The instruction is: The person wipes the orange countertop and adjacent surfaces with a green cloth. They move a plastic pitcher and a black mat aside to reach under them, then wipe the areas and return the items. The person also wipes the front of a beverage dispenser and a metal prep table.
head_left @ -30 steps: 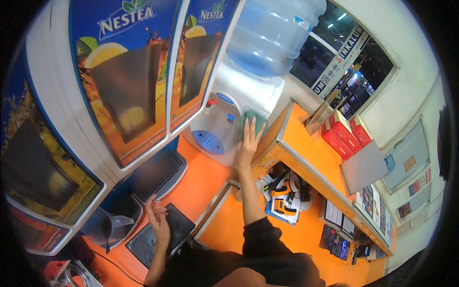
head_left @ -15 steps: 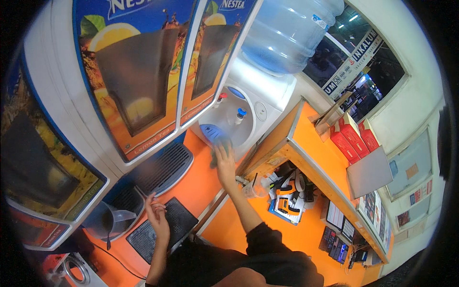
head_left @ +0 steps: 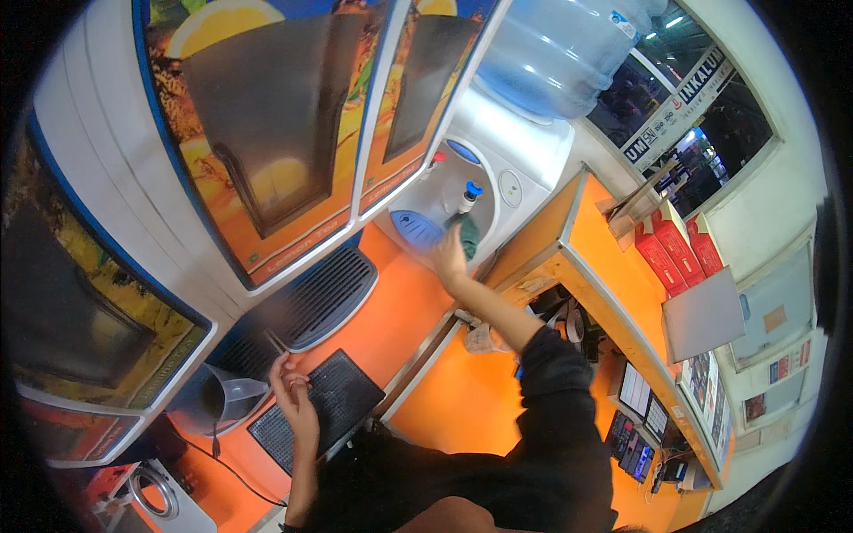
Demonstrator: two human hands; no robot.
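Observation:
At the white water dispenser [head_left: 515, 147], my right hand [head_left: 451, 259] is closed on a dark green cloth [head_left: 467, 238]. The cloth is inside the tap recess, just below the blue-topped tap [head_left: 471, 194]. Beside it lies the blue drip grate [head_left: 416, 228], and a red-topped tap [head_left: 436, 160] shows further left. My left hand [head_left: 295, 400] hovers by the black ribbed mat [head_left: 318, 410], with fingers loosely bent and apart. A thin brownish strip near its fingertips is blurred; I cannot tell what it is.
Tall drink machines [head_left: 267, 133] with a dark drip tray [head_left: 333, 298] fill the left. A clear plastic jug [head_left: 235, 398] stands near them. An orange shelf [head_left: 613, 293] to the right carries red boxes [head_left: 666, 244]; a plastic cup [head_left: 484, 338] sits below it.
My right hand has moved the green cloth from the dispenser's lower left edge, across to the right, beneath the blue-topped tap. My left hand stays near the mat. The view has shifted slightly.

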